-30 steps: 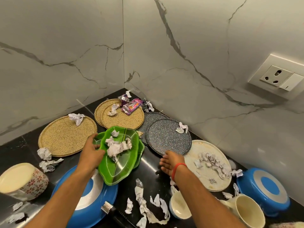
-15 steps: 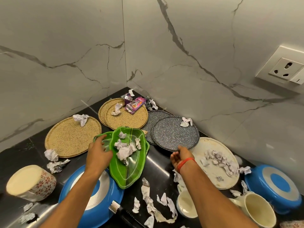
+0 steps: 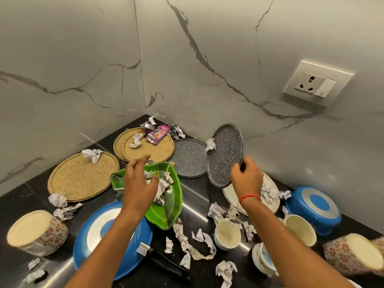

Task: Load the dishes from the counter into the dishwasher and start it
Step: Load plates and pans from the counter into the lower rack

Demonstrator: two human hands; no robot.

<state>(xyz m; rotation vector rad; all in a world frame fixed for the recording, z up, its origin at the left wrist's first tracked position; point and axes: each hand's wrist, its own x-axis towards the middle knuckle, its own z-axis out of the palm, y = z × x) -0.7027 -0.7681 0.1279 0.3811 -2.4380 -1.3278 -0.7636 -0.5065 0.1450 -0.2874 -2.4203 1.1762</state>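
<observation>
My right hand (image 3: 247, 178) grips the near edge of a grey speckled plate (image 3: 225, 154) and holds it tilted up off the counter, with a paper scrap (image 3: 210, 144) falling from it. A second grey speckled plate (image 3: 188, 157) lies flat behind. My left hand (image 3: 138, 183) hovers over the green leaf-shaped plates (image 3: 168, 202), which hold crumpled paper; its fingers are spread and blurred. Tan round plates (image 3: 81, 177) (image 3: 148, 147) lie at the back left. A cream plate (image 3: 230, 196) with paper sits under my right wrist.
A blue plate (image 3: 124, 254) and a black-handled utensil (image 3: 166, 265) lie near the front. Floral bowls (image 3: 37, 232) (image 3: 353, 254) sit at both sides, cups (image 3: 227, 234) (image 3: 300, 229) and a blue bowl (image 3: 313, 208) on the right. Paper scraps and a wrapper (image 3: 156, 135) litter the black counter. A wall socket (image 3: 318, 86) is on the marble wall.
My right hand has taken the front grey plate by its edge and tipped it up off the counter. My left hand has let go of the green plate's rim and moved over it.
</observation>
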